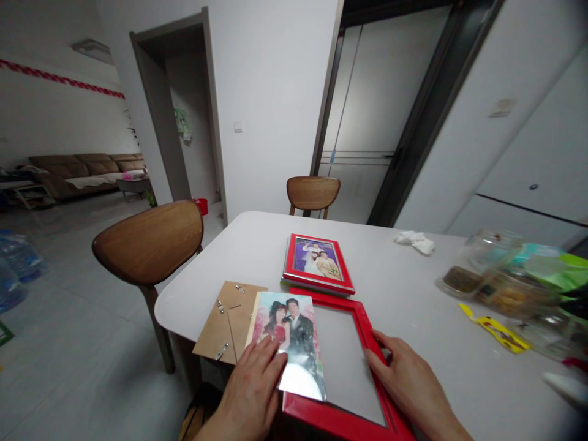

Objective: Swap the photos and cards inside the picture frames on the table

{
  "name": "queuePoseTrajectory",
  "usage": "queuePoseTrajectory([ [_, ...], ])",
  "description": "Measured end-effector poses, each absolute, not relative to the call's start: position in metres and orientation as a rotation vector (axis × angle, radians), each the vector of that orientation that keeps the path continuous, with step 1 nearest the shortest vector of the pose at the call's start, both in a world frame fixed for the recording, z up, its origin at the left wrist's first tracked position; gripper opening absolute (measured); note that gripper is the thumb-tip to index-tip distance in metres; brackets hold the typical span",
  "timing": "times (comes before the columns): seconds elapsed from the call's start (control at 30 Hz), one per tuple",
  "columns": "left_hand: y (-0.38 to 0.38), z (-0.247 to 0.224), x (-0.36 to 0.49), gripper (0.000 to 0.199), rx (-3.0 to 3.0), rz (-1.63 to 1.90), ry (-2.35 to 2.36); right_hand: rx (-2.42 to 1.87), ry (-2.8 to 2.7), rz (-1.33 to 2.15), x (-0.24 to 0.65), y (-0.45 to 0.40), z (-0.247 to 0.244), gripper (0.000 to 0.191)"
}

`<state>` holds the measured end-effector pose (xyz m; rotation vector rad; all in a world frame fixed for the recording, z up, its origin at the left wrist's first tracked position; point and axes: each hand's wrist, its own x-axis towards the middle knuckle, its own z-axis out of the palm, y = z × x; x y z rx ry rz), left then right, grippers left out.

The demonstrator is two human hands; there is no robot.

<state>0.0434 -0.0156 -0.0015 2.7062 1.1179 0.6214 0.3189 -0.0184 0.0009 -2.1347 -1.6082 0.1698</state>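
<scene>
My left hand (256, 376) lies on the lower left part of a glossy photo (301, 334) of a couple, its fingers resting flat on the surface. That photo overlaps the left side of an open red picture frame (362, 324), through which the white tabletop or a clear pane shows. Fingers of my right hand (404, 373) are closed around the frame's right side, thumb on top. Left of the photo and partly under it is a brown backing board (229, 315) with metal clips. Behind sits another red picture frame (342, 245) with a photo in it.
The white table (220, 257) has a crumpled tissue (416, 241), glass jars (505, 291) and a yellow packet (498, 331) on its right side. Wooden chairs stand at the left (151, 239) and far (313, 191) edges. The table's rounded corner is at the left.
</scene>
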Motion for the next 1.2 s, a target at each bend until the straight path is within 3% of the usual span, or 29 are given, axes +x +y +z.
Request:
queuePoseTrajectory([
  [0.17,-0.005,0.003,0.043,0.043,2.744,1.014,1.078,-1.775,-1.510,0.204,0.303,-0.027,0.018,0.038],
  [0.37,-0.003,0.043,0.042,0.027,1.607,1.487,1.319,-1.377,-1.223,1.135,0.252,-0.039,0.046,0.038],
  [0.47,-0.011,0.049,0.060,0.036,1.003,1.543,1.145,-1.176,-0.927,1.492,0.224,-0.037,0.042,0.038],
  [0.53,-0.019,0.047,0.077,0.040,0.771,1.517,0.963,-1.025,-0.699,1.546,0.210,-0.033,0.039,0.037],
  [0.63,-0.030,0.042,0.098,0.039,0.623,1.391,0.779,-0.868,-0.448,1.353,0.206,-0.026,0.038,0.039],
  [0.73,-0.033,0.037,0.102,0.041,0.672,1.292,0.733,-0.908,-0.376,1.212,0.227,-0.024,0.041,0.047],
  [0.83,-0.030,0.029,0.091,0.048,0.897,1.250,0.815,-1.050,-0.441,1.296,0.260,-0.025,0.041,0.050],
  [1.0,-0.028,0.010,0.078,0.048,1.534,1.045,1.004,-1.270,-0.573,1.398,0.292,-0.022,0.040,0.053],
  [1.2,-0.026,-0.013,0.079,0.054,2.194,0.880,0.897,-1.411,-0.788,1.356,0.287,-0.007,0.035,0.055],
])
